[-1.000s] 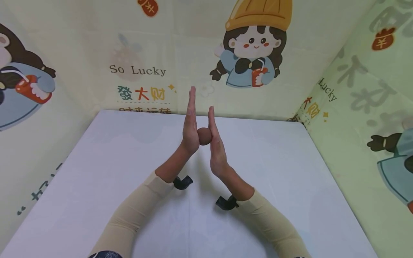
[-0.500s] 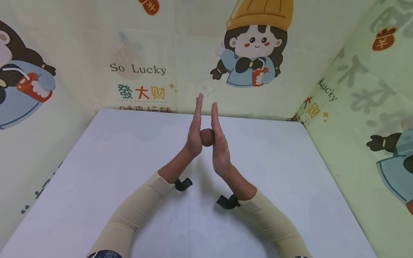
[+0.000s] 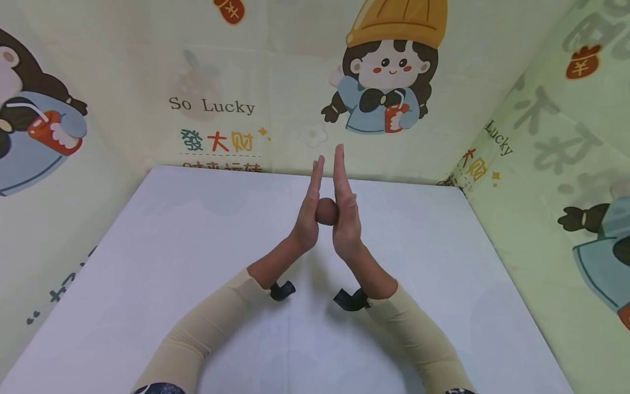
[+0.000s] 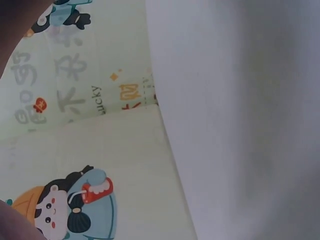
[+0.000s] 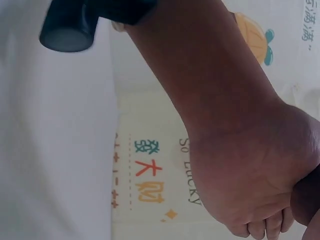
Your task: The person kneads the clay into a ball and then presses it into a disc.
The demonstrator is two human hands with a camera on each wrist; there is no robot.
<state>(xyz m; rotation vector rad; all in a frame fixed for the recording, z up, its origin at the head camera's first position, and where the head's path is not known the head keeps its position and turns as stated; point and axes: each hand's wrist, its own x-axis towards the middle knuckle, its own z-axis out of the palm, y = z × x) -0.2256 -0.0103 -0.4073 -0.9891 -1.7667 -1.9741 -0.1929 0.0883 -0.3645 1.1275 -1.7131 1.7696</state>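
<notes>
A small brown ball [image 3: 327, 212] is held between two facing palms above the table. My left hand [image 3: 308, 218] presses it from the left, with straight fingers pointing up and away. From the other side my right hand [image 3: 346, 225] presses too, its fingers also straight and its fingertips a little farther forward than the left ones. In the right wrist view the ball [image 5: 307, 199] shows at the right edge against the left hand [image 5: 245, 175]. Only dark, blurred bits of the left hand [image 4: 15, 222] enter the left wrist view, where the ball is hidden.
Beneath the hands spreads a white table [image 3: 206, 235]. Printed cloth walls [image 3: 295, 71] with cartoon figures and lettering stand at its back and sides. Black wrist cameras [image 3: 283, 290] hang under both forearms, close over the tabletop.
The palms have slid against each other: the left hand moved back and to the right, the right hand forward and slightly right. Between them the ball shifted right.
</notes>
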